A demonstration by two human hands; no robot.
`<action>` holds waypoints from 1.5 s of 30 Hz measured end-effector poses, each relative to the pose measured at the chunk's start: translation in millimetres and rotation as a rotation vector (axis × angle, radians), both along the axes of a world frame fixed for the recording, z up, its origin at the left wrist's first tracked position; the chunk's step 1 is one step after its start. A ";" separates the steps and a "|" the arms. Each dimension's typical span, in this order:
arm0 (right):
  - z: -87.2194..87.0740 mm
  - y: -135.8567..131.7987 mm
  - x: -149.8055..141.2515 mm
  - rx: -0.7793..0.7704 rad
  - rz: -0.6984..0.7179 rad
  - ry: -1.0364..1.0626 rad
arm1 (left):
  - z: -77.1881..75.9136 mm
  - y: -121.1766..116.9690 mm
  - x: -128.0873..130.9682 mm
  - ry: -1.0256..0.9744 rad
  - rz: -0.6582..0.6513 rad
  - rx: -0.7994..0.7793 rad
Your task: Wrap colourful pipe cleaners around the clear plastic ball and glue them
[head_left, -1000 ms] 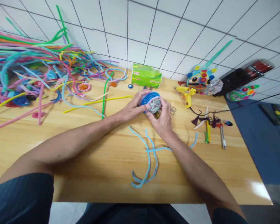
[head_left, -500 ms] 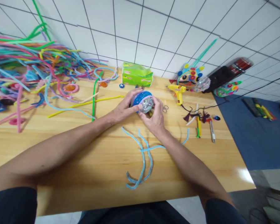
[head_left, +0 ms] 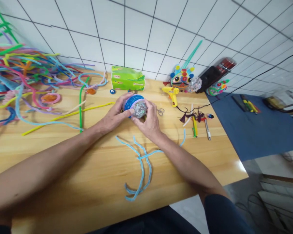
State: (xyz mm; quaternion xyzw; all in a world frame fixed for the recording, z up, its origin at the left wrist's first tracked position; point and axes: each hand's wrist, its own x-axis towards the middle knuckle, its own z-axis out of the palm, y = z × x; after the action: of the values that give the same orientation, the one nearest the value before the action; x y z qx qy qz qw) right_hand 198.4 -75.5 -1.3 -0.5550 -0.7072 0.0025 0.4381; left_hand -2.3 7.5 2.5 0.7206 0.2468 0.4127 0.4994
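Note:
Between both hands is a round ball-like craft piece [head_left: 139, 110], its silvery glittery part facing right and blue and lilac pipe cleaners wound round its left side. My left hand [head_left: 119, 112] grips the wound side, thumb across the front. On the glittery side, my right hand [head_left: 148, 120] closes its fingers round the ball. Several light-blue pipe cleaners [head_left: 143, 169] lie on the wooden table [head_left: 92, 182] nearer to me, one passing under my right forearm. Small scissors [head_left: 160, 112] rest just right of my right hand.
A heap of coloured pipe cleaners [head_left: 19, 74] covers the far left. Behind my hands stands a green tissue pack [head_left: 128, 79]. To the right are a yellow glue gun [head_left: 172, 95] with its black cord, a decorated craft figure [head_left: 183, 78], dark tassels [head_left: 184, 117] and a pen [head_left: 207, 129].
The view has turned to the right, so the table things appear further left. Both hands keep hold of the ball, which looks almost unchanged.

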 end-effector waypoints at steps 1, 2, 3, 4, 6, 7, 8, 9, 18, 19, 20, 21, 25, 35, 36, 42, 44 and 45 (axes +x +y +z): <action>0.0 -0.1 -0.6 0.013 -0.001 -0.006 | 0.7 -0.3 -0.2 0.001 0.005 -0.002; 0.2 -0.3 -1.1 0.020 -0.003 -0.010 | 1.8 -0.7 -0.6 0.005 0.007 -0.005; 0.5 -0.5 -1.5 0.020 -0.004 -0.011 | 3.1 -1.2 -1.0 0.011 0.004 -0.007; 0.9 -0.7 -1.7 0.016 -0.003 -0.010 | 4.6 -1.7 -1.6 0.019 -0.001 -0.009; 1.8 -0.9 -1.9 -0.001 0.001 -0.006 | 7.4 -2.8 -2.6 0.029 -0.010 -0.007; 2.1 -0.9 -1.9 -0.012 0.000 -0.004 | 8.5 -3.2 -3.0 0.030 -0.013 -0.005; 2.3 -0.8 -1.9 -0.024 -0.001 -0.002 | 9.2 -3.5 -3.3 0.028 -0.013 -0.001; 2.4 -0.7 -1.9 -0.035 -0.004 0.000 | 9.5 -3.6 -3.6 0.027 -0.011 0.002; 1.8 -0.7 -3.3 -0.047 -0.030 -0.003 | 5.1 -1.7 -2.5 0.035 0.005 0.024; 1.5 -0.4 -3.2 -0.042 -0.030 -0.007 | 4.9 -1.7 -2.2 0.029 0.005 0.026; 1.1 -0.1 -3.1 -0.032 -0.026 -0.008 | 4.8 -1.9 -1.9 0.024 0.005 0.027; 0.7 0.1 -2.8 -0.019 -0.019 -0.008 | 4.8 -2.0 -1.7 0.020 0.002 0.028; -0.8 -1.4 -0.4 0.004 -0.016 -0.005 | 5.3 -1.7 -1.7 0.025 -0.031 0.039; -2.6 -2.1 5.1 0.027 0.031 0.024 | -1.2 6.4 1.0 0.005 -0.069 0.083; -2.8 -2.1 5.0 0.034 0.029 0.022 | -1.9 6.5 1.6 -0.003 -0.071 0.087; -2.6 -2.5 7.0 -0.002 0.028 0.020 | -4.2 7.4 3.3 -0.022 -0.076 0.106; -2.5 -2.3 7.5 0.006 0.031 0.023 | -3.0 7.8 2.0 -0.012 -0.076 0.116; -2.7 -2.1 7.5 0.013 0.032 0.026 | -2.1 7.9 1.0 -0.006 -0.077 0.120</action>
State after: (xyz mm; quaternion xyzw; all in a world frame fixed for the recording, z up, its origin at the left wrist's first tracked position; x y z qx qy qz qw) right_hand 205.9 -77.6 -4.0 -0.5408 -0.7102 0.0120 0.4505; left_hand -1.3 15.5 0.4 0.7570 0.1925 0.4092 0.4716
